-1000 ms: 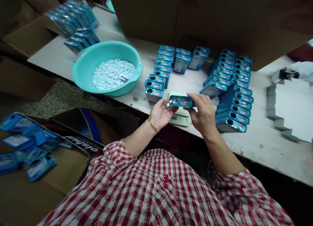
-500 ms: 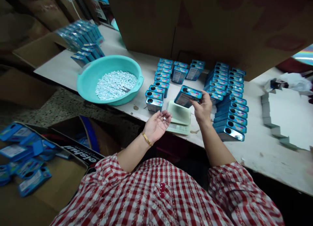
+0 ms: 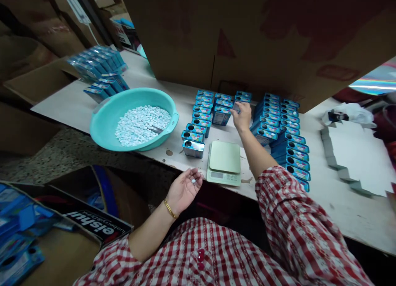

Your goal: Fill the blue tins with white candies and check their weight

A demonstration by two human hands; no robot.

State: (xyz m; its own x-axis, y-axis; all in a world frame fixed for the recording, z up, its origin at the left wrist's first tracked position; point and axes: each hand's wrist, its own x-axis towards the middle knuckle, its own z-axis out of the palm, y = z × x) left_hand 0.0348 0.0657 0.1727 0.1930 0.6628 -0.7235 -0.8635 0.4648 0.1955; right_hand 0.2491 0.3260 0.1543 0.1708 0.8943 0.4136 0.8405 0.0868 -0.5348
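Observation:
My left hand (image 3: 187, 189) is palm up in front of the table edge, fingers loosely curled, with a small white tablet (image 3: 193, 181) resting on it. My right hand (image 3: 243, 117) reaches over the table, its fingers closed at the front of a blue box (image 3: 243, 99), partly hidden by the hand. Just left of it, another blue box (image 3: 221, 116) with a round dark opening on top stands at the front of a short row. Below my right hand lies a pale green scale (image 3: 225, 157) with nothing on its plate.
A turquoise basin (image 3: 99, 129) holds many white tablets and a metal scoop (image 3: 156, 129). Blue boxes stand in rows at left (image 3: 193, 148) and right (image 3: 297, 172). White card pieces (image 3: 355, 154) lie at far right. A large carton (image 3: 185, 38) stands behind; an open carton (image 3: 102, 224) sits lower left.
The blue box from my right hand now stands at the front of the middle row. My right hand has moved away from me to the neighbouring row. My left hand has drawn back from the scale.

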